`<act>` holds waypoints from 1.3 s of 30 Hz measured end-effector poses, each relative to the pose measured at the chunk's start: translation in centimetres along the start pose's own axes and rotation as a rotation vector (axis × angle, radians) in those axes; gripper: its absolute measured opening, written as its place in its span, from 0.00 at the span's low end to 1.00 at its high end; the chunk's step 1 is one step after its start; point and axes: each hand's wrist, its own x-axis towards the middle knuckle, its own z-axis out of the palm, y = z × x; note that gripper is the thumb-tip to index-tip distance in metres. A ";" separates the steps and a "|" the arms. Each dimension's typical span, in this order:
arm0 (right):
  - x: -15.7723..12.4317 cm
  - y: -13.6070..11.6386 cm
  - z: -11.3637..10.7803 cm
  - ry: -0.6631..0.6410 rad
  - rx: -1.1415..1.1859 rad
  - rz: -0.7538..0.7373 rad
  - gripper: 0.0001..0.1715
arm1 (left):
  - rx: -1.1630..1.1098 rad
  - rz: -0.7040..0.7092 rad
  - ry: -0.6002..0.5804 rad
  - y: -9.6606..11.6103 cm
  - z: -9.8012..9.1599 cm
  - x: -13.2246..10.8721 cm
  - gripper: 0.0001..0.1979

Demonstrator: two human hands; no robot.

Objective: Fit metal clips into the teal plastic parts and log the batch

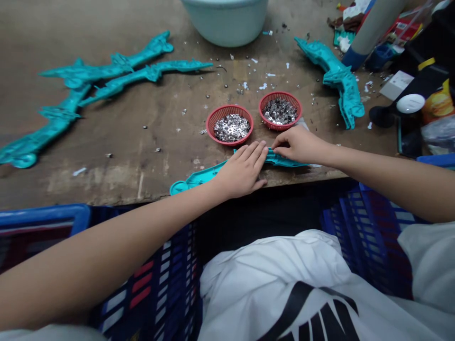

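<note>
A long turquoise plastic part [204, 176] lies along the front edge of the wooden table. My left hand [245, 168] rests flat across its middle, fingers stretched out. Just right of it, my right hand [298, 144] pinches at the part's upper edge; whatever sits between thumb and forefinger is too small to make out. Behind my hands stand two red plastic baskets. The left basket [209, 124] holds many small shiny metal pieces [232, 128], and the right basket [299, 110] holds darker metal pieces [280, 112].
More turquoise parts [121, 76] lie at the left, another [334, 71] at the right. A pale basin [227, 21] stands at the back. Small metal bits are scattered on the table [106, 180]. Blue crates [80, 215] flank my lap. Clutter crowds the right side.
</note>
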 end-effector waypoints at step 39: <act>-1.5 -0.9 -2.7 -0.203 -0.297 -0.105 0.16 | -0.317 -0.062 0.263 -0.8 1.3 -1.0 0.44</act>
